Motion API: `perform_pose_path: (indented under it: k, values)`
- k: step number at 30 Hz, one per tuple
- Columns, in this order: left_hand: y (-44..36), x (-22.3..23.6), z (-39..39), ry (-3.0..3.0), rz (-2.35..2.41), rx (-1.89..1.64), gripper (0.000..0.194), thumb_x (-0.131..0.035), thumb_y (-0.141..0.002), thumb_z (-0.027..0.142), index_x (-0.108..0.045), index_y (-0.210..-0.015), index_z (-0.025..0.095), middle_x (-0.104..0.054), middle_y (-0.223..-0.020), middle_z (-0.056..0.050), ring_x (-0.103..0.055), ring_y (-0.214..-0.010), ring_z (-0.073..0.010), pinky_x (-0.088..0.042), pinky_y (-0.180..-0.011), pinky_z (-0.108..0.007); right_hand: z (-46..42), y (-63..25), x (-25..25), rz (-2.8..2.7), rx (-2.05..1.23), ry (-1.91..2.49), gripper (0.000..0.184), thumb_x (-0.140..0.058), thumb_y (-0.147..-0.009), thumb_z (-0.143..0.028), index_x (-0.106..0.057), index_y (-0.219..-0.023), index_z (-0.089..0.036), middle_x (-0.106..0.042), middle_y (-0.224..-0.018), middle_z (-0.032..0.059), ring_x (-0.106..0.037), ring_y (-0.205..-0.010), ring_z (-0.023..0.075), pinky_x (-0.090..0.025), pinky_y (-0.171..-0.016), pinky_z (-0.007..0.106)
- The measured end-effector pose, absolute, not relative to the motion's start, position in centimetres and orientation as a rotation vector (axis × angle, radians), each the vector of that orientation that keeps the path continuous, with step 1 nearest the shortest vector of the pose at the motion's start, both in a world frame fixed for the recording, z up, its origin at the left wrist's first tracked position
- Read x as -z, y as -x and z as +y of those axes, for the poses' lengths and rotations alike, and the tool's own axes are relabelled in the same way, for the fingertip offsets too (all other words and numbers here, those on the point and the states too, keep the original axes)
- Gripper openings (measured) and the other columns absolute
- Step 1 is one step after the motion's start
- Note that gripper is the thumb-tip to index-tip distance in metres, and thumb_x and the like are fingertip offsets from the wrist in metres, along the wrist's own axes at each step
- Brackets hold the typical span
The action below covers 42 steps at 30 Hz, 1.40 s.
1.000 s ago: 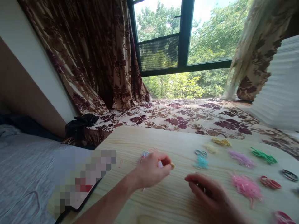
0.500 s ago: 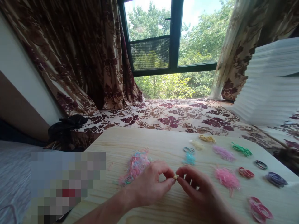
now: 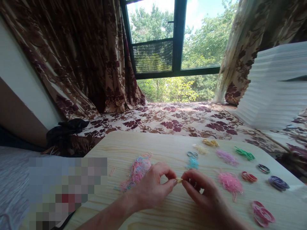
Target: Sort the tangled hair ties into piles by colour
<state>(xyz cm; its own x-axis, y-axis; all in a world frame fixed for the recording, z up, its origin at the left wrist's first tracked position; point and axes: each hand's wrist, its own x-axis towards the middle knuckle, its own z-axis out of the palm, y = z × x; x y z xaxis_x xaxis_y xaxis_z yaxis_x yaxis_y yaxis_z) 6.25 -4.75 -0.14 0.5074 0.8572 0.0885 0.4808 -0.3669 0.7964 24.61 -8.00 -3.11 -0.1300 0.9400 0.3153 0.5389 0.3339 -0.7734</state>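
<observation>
A small yellow rubber band, bunched or twisted, is stretched between the fingertips of both hands above the wooden table. My left hand pinches its left end between thumb and forefinger. At the other end, my right hand pinches it with thumb and forefinger, the remaining fingers curled. Just behind my left hand lies a mixed heap of pink, blue and green rubber bands. Beyond the hands sit a turquoise pile and a grey-green pair of bands. A loose pink pile is right of my right hand.
Sorted bands lie across the right of the table: yellow, lilac, green, black, red, purple and dark pink. Behind is a flower-patterned ledge.
My hands have drawn slightly apart, and more of the yellow band shows between the fingertips. The view has shifted a little to the right.
</observation>
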Motion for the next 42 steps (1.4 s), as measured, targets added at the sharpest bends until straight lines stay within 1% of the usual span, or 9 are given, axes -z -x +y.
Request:
perform_pose_path:
  k: [7, 16, 18, 19, 22, 31, 35, 40, 42]
  values:
    - [-5.8, 1.0, -3.8, -2.383, 1.17, -0.691, 0.011, -0.056, -0.084, 0.018, -0.066, -0.085, 0.02, -0.067, -0.091, -0.002, -0.058, -0.096, -0.0183, -0.031, -0.107, -0.039, -7.4, -26.3, 1.8, -1.755, -0.416, 1.383, 0.02, -0.053, -0.084, -0.034, -0.065, -0.075, -0.02, -0.06, -0.058, -0.0016, -0.053, -0.048, 0.0112, -0.045, -0.045, 0.021]
    - [-5.8, 1.0, -3.5, -2.583, 1.166, -0.487, 0.013, -0.053, -0.085, 0.016, -0.065, -0.085, 0.02, -0.066, -0.096, -0.004, -0.057, -0.1, -0.0201, -0.023, -0.111, -0.05, -0.1, -40.2, -1.0, -1.856, -0.041, 1.901, 0.029, -0.048, -0.088, -0.032, -0.071, -0.078, -0.017, -0.07, -0.069, 0.0044, -0.066, -0.065, 0.0196, -0.051, -0.06, 0.03]
    - [-5.8, 0.9, -3.3, -2.618, 1.168, -0.423, 0.014, -0.052, -0.085, 0.016, -0.065, -0.083, 0.02, -0.066, -0.094, -0.004, -0.057, -0.1, -0.0207, -0.021, -0.111, -0.052, 1.3, -42.3, -0.4, -1.906, -0.048, 2.037, 0.044, -0.033, -0.098, -0.035, -0.071, -0.088, -0.014, -0.069, -0.087, 0.0047, -0.066, -0.082, 0.0205, -0.052, -0.07, 0.031]
    - [-5.7, 0.8, -3.1, -2.627, 1.171, -0.407, 0.014, -0.052, -0.085, 0.016, -0.065, -0.082, 0.02, -0.066, -0.094, -0.004, -0.057, -0.1, -0.0208, -0.02, -0.111, -0.052, 1.8, -43.1, 0.0, -1.934, -0.063, 2.096, 0.04, -0.033, -0.1, -0.035, -0.068, -0.1, -0.016, -0.066, -0.103, 0.0026, -0.064, -0.093, 0.0202, -0.053, -0.077, 0.032]
    - [-5.5, 0.6, -2.5, -2.618, 1.188, -0.416, 0.013, -0.052, -0.085, 0.017, -0.065, -0.082, 0.02, -0.067, -0.094, -0.003, -0.058, -0.098, -0.0204, -0.02, -0.111, -0.052, 3.0, -44.3, 1.1, -1.989, -0.095, 2.238, 0.031, -0.039, -0.1, -0.035, -0.063, -0.113, -0.02, -0.06, -0.12, 0.0028, -0.061, -0.104, 0.0213, -0.052, -0.085, 0.036]
    - [-3.7, 0.0, -0.7, -2.463, 1.359, -0.601, 0.014, -0.052, -0.086, 0.021, -0.066, -0.086, 0.021, -0.069, -0.092, -0.001, -0.06, -0.095, -0.0185, -0.02, -0.11, -0.05, 4.8, -44.2, 1.8, -1.989, -0.119, 2.416, 0.026, -0.05, -0.096, -0.032, -0.06, -0.117, -0.021, -0.06, -0.122, 0.0063, -0.061, -0.103, 0.0198, -0.052, -0.084, 0.038]
    - [-2.5, -0.5, 0.1, -2.422, 1.43, -0.657, 0.017, -0.05, -0.087, 0.024, -0.066, -0.082, 0.021, -0.07, -0.09, -0.001, -0.061, -0.091, -0.0184, -0.024, -0.108, -0.046, 4.6, -44.0, 1.3, -1.964, -0.192, 2.407, 0.036, -0.035, -0.101, -0.033, -0.063, -0.114, -0.016, -0.061, -0.118, 0.0033, -0.061, -0.106, 0.0225, -0.051, -0.084, 0.036]
    - [-0.8, -1.0, 1.0, -2.366, 1.495, -0.626, 0.021, -0.051, -0.085, 0.029, -0.07, -0.08, 0.022, -0.072, -0.087, -0.001, -0.062, -0.088, -0.0191, -0.034, -0.1, -0.038, 3.8, -42.4, -0.9, -1.904, -0.243, 2.316, 0.026, -0.052, -0.094, -0.034, -0.062, -0.113, -0.02, -0.06, -0.122, 0.0046, -0.061, -0.101, 0.0213, -0.053, -0.082, 0.037]
    - [-0.2, -1.3, 1.1, -2.345, 1.52, -0.577, 0.022, -0.052, -0.084, 0.03, -0.071, -0.078, 0.022, -0.073, -0.086, -0.001, -0.062, -0.088, -0.0195, -0.036, -0.096, -0.036, 3.3, -40.6, -1.3, -1.883, -0.224, 2.219, 0.025, -0.049, -0.095, -0.033, -0.065, -0.107, -0.018, -0.065, -0.112, 0.0047, -0.063, -0.095, 0.0196, -0.053, -0.08, 0.035]
